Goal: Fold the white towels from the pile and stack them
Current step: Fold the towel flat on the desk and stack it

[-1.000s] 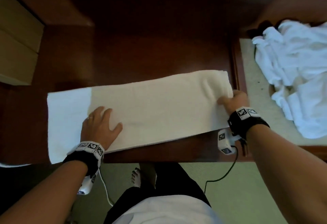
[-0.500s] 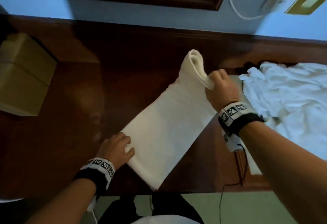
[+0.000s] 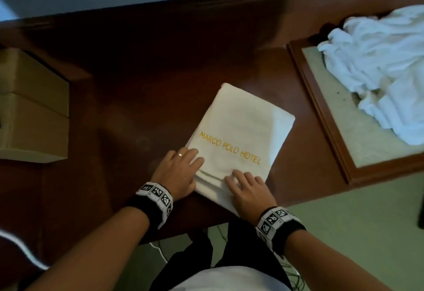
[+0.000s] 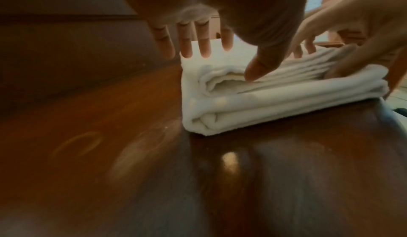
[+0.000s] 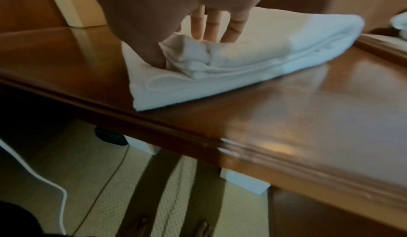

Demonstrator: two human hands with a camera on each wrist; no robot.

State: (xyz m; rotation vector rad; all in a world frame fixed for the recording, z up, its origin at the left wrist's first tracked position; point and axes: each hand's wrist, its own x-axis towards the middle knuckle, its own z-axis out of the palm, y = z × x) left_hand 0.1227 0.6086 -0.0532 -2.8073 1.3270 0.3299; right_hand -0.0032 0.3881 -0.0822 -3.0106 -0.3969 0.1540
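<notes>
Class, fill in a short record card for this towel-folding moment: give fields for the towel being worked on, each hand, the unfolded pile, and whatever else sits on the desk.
Folded towel: lies flat on the wooden desk, gold "MARCO POLO HOTEL" lettering facing up
Left hand: fingers straight, resting on the towel's near left corner
Right hand: fingers straight on top of the towel's near edge, thumb tucked among its layers
Towel pile: crumpled, unfolded, on the desk's right side
Cardboard boxes: at the desk's left
Stage: one towel folded; pile not yet done

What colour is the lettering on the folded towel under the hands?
Yellow-gold, on the white folded towel; the head view shows it best.
</notes>
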